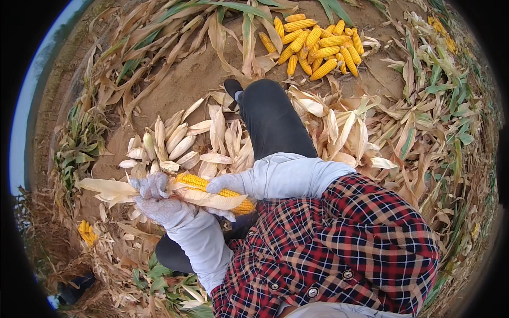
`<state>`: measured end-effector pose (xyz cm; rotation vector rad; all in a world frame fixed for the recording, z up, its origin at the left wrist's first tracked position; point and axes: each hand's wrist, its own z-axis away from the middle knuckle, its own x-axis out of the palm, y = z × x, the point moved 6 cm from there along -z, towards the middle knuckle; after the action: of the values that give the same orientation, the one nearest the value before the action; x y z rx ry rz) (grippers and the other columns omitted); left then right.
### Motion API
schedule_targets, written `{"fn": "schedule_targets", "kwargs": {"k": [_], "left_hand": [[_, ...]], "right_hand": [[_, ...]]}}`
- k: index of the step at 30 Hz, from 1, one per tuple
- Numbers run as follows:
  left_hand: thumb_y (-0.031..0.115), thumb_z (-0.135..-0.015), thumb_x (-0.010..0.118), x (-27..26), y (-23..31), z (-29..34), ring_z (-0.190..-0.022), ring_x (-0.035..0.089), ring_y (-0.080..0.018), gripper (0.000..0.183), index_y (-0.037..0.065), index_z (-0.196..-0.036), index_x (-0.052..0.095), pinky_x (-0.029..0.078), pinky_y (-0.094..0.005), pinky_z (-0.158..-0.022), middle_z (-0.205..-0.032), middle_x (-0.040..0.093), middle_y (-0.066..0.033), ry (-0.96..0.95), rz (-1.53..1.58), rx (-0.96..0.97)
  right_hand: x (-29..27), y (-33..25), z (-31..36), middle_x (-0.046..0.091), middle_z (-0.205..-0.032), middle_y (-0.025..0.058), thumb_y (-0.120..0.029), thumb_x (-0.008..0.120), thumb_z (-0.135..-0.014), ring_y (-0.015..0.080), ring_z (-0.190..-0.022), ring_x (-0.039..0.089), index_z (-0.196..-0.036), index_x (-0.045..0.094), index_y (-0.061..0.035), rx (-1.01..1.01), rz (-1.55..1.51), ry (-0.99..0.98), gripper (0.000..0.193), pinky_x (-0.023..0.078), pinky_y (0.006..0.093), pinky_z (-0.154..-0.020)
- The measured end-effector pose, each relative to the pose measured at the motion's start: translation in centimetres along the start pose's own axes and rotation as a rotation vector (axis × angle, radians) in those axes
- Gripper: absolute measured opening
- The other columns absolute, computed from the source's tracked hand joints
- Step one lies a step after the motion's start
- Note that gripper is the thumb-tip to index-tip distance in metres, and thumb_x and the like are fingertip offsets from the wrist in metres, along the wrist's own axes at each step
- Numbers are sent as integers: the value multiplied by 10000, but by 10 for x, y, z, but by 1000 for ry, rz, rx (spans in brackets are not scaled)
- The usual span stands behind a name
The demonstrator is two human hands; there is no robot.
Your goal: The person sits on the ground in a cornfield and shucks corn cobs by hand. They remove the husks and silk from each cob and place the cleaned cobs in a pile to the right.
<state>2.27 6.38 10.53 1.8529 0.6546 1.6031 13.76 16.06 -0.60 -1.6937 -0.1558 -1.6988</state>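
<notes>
Between my two gloved hands lies an ear of corn (192,182), its yellow kernels partly bare. My left hand (158,200) is closed round the end where the pale husk (108,186) gathers and sticks out to the left. Fingers of my right hand (229,184) wrap the bare part of the same ear, thumb on top. One strip of husk (212,199) still runs along the cob, below the right thumb. Just beyond my hands, several unhusked ears (175,139) lie together on the ground.
A heap of husked yellow ears (318,47) sits on bare soil (196,79) past my knee (275,116). Loose dry husks (339,127) lie right of my leg. Cut stalks and leaves (154,53) border the far left. A few yellow ears (86,232) rest at the left.
</notes>
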Motion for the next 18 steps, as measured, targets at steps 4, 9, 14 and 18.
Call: {"fn": "schedule_targets", "kwargs": {"k": [4,9,14,18], "left_hand": [[214,-1119,356,18,14,1,-511,289,-98,199,112,-1001,479,367,-281,-586,-628,363,74,189,-62,21],[240,-985,700,-18,31,6,-967,701,-252,556,18,-1437,464,592,-431,-892,-1137,653,-127,92,-375,34],[23,-911,712,-55,53,36,-1008,700,-232,470,-42,-1351,561,591,-345,-859,-1187,668,-145,232,-690,128],[131,-967,699,-50,27,71,-927,663,-147,226,-3,-1142,651,551,-291,-837,-1019,690,-79,260,-551,-275]], "right_hand": [[-2,-19,-8,659,-1215,103,-216,872,-799,191,-1013,673,-1403,502,-45,-194,318,36,729,562,338,-861],[-12,-39,-9,645,-1270,98,-222,887,-790,176,-1122,633,-1451,476,-16,-285,565,222,805,520,318,-982],[-26,-39,-10,638,-1278,117,-298,884,-800,186,-1177,613,-1444,469,2,-332,631,440,823,489,320,-1036],[-29,-50,-6,638,-1279,128,-265,876,-789,204,-1186,624,-1456,461,-10,-468,999,504,826,503,328,-1032]]}}
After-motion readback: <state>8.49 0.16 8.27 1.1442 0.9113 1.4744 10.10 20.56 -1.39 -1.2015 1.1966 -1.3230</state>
